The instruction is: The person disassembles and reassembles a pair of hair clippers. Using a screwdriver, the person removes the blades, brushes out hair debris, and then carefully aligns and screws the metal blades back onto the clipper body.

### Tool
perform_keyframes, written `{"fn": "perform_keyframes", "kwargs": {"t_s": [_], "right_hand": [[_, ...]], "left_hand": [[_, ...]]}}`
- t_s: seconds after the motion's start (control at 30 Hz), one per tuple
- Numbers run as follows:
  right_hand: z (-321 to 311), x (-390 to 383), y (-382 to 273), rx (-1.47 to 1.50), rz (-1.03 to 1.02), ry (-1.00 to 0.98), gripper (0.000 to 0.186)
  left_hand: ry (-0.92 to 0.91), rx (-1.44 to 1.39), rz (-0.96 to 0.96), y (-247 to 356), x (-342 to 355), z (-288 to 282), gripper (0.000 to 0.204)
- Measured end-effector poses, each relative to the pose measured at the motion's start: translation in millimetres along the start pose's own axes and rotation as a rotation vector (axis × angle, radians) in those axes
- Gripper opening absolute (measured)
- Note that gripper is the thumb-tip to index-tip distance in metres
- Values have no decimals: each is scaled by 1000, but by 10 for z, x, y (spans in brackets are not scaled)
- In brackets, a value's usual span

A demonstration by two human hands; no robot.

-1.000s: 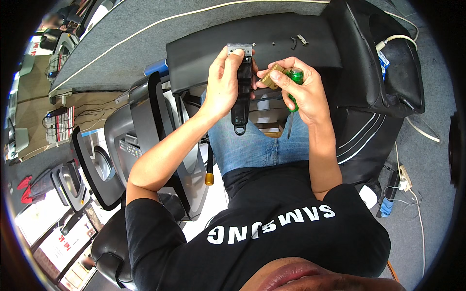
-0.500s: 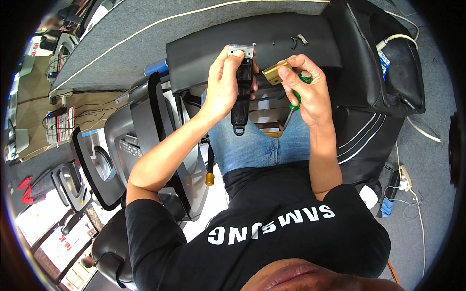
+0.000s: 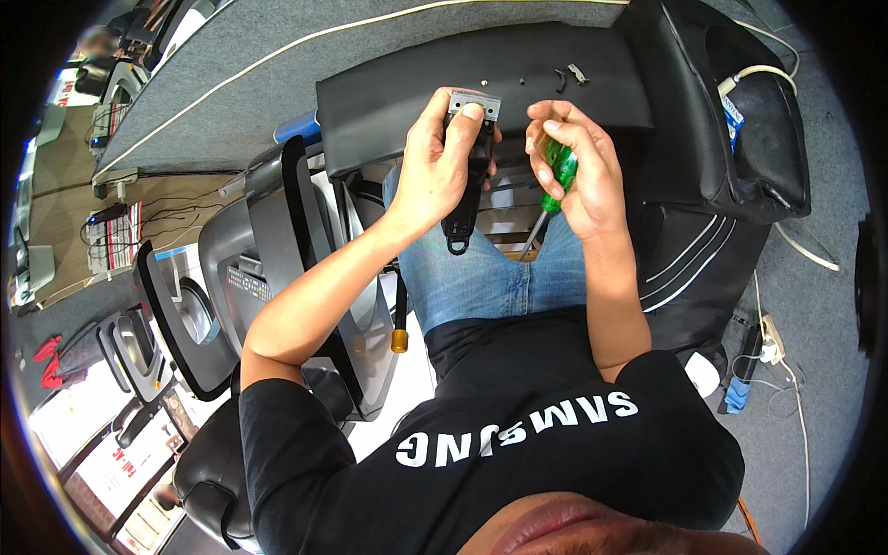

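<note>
My left hand [image 3: 435, 157] is closed round a black hair clipper [image 3: 462, 222] held upright, its thumb resting on the silver toothed blade [image 3: 490, 109] at the top. To its right, my right hand [image 3: 587, 176] holds a green-handled screwdriver [image 3: 561, 165], shaft pointing down over my jeans, fingertips curled near the handle's top. I cannot see the gold blade now. Small metal pieces [image 3: 575, 74] and tiny screws [image 3: 485, 82] lie on the black padded surface [image 3: 388, 92] beyond my hands.
A black padded armrest [image 3: 768, 157] with a white cable stands at right. At left are grey plastic equipment [image 3: 231, 240] with a remote [image 3: 248, 282], and a desk [image 3: 111, 222] with cables. A power strip [image 3: 770, 338] lies on the carpet at lower right.
The gold blade that was in my right hand has gone out of sight. The screwdriver handle shows more fully. My left hand and the clipper have moved slightly right and the clipper tilts.
</note>
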State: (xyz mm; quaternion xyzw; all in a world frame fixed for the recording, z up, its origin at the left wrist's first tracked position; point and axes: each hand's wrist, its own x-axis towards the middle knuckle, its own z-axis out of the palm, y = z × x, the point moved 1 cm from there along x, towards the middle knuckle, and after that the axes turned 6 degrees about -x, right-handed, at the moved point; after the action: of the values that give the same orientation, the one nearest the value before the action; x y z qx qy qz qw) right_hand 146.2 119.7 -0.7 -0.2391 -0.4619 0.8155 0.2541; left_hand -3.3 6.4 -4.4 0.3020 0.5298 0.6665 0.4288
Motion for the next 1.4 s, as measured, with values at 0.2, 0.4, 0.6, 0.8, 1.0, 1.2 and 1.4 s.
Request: {"fn": "perform_keyframes", "kwargs": {"t_s": [0.2, 0.4, 0.6, 0.8, 1.0, 1.2, 1.4], "right_hand": [[154, -44, -20, -350, -125, 114, 21], [211, -94, -48, -528, -262, 129, 17], [212, -129, -69, -530, -266, 97, 15], [173, -117, -105, -529, -236, 57, 16], [179, -149, -153, -629, -319, 25, 15], [117, -126, -158, -719, -431, -3, 13], [165, -181, -191, -757, -480, -1, 12]], "left_hand": [[-33, 58, -1, 16, -20, 24, 29], [-64, 251, 145, -40, -32, 1, 25], [-41, 318, 128, 72, -77, 15, 26], [-127, 382, 231, 109, -71, -5, 36], [-144, 414, 241, 148, -108, -5, 46], [-165, 427, 167, 211, -126, 12, 52], [-149, 433, 307, 160, -162, 20, 56]]}}
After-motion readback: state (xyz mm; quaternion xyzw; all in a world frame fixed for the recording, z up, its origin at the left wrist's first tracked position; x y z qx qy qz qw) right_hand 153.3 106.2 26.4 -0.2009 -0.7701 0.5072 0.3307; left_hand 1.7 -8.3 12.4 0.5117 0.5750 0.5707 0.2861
